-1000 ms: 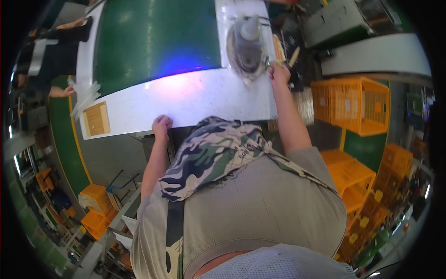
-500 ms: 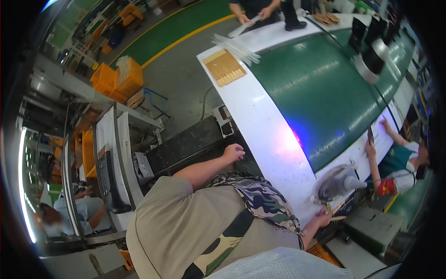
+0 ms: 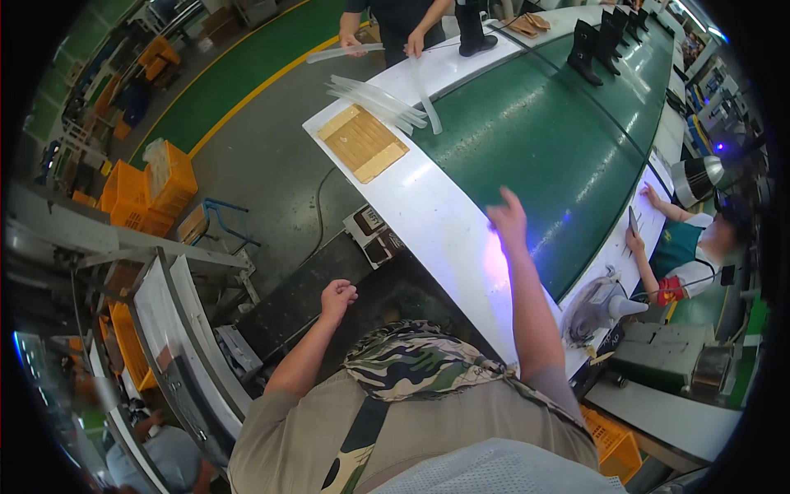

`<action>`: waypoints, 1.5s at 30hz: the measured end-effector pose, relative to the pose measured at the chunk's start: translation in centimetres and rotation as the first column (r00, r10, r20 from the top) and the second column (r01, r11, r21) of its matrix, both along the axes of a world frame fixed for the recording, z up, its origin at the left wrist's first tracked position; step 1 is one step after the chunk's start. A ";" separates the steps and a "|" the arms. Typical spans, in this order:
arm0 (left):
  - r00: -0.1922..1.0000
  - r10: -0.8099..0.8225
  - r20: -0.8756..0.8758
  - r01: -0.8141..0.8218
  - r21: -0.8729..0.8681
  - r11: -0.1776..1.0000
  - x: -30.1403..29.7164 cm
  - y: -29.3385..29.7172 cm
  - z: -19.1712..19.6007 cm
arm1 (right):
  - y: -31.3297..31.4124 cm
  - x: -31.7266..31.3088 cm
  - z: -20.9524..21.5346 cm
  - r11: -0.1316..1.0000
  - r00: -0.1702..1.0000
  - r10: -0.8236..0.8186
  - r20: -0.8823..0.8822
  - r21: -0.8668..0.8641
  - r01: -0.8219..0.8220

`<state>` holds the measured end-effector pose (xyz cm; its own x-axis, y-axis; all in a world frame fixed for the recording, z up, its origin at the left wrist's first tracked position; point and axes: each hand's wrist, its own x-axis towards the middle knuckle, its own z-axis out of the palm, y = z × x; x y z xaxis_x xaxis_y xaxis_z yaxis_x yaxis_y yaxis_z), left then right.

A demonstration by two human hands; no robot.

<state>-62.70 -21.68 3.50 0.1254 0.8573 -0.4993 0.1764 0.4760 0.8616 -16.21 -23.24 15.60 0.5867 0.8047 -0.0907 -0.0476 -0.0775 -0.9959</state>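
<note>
My right hand (image 3: 508, 217) reaches out over the near edge of the green conveyor belt (image 3: 527, 144), just above the white ledge (image 3: 448, 216). Its fingers look apart and empty, with some blur. Level with my waist hangs my left hand (image 3: 336, 300), its fingers curled loosely and nothing visible in them. It touches nothing and is beside the white ledge, over a dark gap. Under my right forearm a purple-white glow lights the ledge. A grey machine with a pale nozzle-shaped top (image 3: 599, 311) stands to the right of that forearm.
A tan ribbed board (image 3: 362, 143) and clear plastic strips (image 3: 377, 105) lie at the ledge's far left corner. Black boots (image 3: 583, 53) stand on the belt. One co-worker (image 3: 403, 25) holds strips; another (image 3: 687, 247) works at right. Orange crates (image 3: 148, 191) sit at left.
My right hand has left the grey machine at lower right and swung forward over the belt edge. My left hand stays curled and appears farther left. The far co-worker's hands have moved apart with strips.
</note>
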 end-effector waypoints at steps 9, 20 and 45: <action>0.992 -0.118 -0.041 0.124 0.215 0.969 0.2 7.5 -1.0 | 23.8 -2.1 11.6 0.970 0.937 0.199 0.289 -0.192 -0.147; 0.775 -0.373 -0.510 0.620 0.500 0.605 19.0 35.7 8.8 | 19.3 -6.1 -11.6 0.950 0.615 0.308 0.725 -0.268 -0.161; 0.534 -0.353 -0.768 0.793 0.310 0.525 31.9 81.0 3.6 | 17.8 -6.8 -12.2 0.927 0.614 0.362 0.702 -0.340 -0.158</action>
